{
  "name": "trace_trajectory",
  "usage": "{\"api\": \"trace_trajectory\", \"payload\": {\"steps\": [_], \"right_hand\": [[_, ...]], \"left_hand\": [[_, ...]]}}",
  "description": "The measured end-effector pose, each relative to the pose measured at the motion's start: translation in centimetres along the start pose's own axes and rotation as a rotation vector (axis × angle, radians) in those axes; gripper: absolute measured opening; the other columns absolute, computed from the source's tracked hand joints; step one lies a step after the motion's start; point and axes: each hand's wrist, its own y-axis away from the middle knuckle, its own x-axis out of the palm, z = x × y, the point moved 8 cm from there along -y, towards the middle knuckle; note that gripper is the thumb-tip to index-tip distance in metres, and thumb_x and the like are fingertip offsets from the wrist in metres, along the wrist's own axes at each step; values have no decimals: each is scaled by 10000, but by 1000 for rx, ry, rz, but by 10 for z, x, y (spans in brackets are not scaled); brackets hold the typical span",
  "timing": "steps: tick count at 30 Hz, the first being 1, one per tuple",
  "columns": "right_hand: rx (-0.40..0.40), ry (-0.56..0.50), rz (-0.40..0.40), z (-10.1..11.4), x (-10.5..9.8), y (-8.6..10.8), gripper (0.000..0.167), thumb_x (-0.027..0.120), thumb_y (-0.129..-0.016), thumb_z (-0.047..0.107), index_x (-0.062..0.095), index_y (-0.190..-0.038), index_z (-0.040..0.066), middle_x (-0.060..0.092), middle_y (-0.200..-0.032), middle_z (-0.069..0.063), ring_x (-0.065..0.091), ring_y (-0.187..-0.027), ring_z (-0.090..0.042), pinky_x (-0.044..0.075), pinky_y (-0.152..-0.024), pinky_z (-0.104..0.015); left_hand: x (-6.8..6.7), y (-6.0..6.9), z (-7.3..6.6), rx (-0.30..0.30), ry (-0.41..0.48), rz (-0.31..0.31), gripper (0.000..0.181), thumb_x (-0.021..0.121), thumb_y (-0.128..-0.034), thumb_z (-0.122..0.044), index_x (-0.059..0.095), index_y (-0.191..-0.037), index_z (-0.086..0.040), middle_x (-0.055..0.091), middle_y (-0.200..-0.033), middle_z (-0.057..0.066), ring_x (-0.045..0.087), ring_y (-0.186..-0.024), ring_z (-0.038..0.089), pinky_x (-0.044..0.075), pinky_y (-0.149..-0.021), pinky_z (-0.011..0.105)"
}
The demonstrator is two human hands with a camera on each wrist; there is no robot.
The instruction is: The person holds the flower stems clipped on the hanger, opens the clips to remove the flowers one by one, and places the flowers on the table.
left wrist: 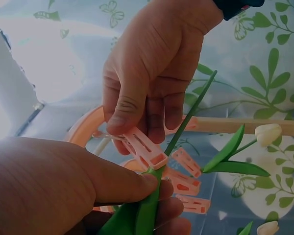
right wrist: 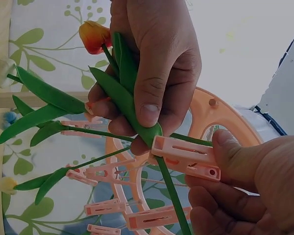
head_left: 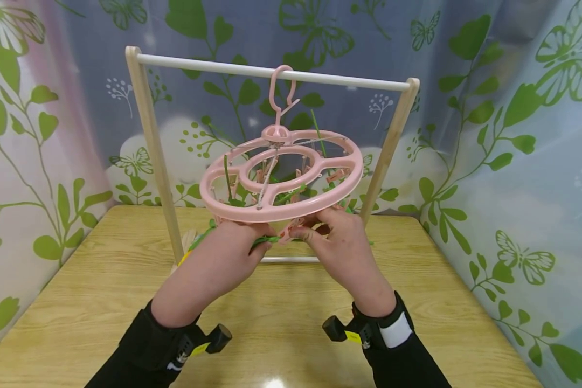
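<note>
My left hand grips an orange-red artificial tulip by its green leaves and stem, thumb on top. With its thumb and fingers, my right hand pinches a pink clothespin under the rim of the round pink drying hanger. The clothespin's tip is at the tulip's stem beside the left thumb; whether it has closed on the stem I cannot tell. Other clothespins on the hanger hold artificial tulips, such as a white tulip and a yellow tulip.
From the white bar of a wooden-sided rack hangs the pink hanger by its hook. The rack stands on a wood-grain table. Behind is a leaf-and-butterfly curtain. Several other clothespins dangle below the ring.
</note>
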Motion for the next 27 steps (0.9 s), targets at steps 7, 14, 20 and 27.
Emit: {"api": "trace_trajectory", "payload": {"steps": [7, 14, 20, 27], "right_hand": [[24, -29, -11, -1, -1, 0, 220, 792, -874, 233, 760, -1091, 226, 743, -924, 85, 700, -906, -53, 589, -756, -258], [36, -21, -22, -2, -3, 0, 197, 800, -860, 235, 773, -1046, 175, 749, -904, 55, 697, -882, -78, 592, -754, -299], [47, -51, -27, -3, -5, 1, 161, 791, -877, 221, 784, -1037, 218, 750, -881, 109, 703, -860, -29, 573, -689, -292], [56, -29, -31, -5, -7, 1, 133, 794, -877, 244, 781, -1006, 275, 737, -879, 150, 698, -851, 12, 545, -648, -269]], "left_hand": [[0, 0, -1, 11, -13, -5, 142, 724, -964, -156, 740, -1105, -163, 717, -1064, -17, 652, -874, 128, 517, -762, 342], [2, 1, 0, -16, 1, 21, 139, 721, -964, -148, 733, -1102, -162, 700, -1022, -26, 586, -791, 110, 477, -735, 336], [4, 3, 1, -43, -12, 68, 113, 695, -985, -168, 729, -1092, -155, 662, -927, -43, 528, -702, 105, 452, -697, 330], [6, 5, -1, -69, -43, 122, 121, 659, -1009, -195, 738, -1088, -148, 656, -867, -49, 514, -669, 98, 454, -684, 323]]}}
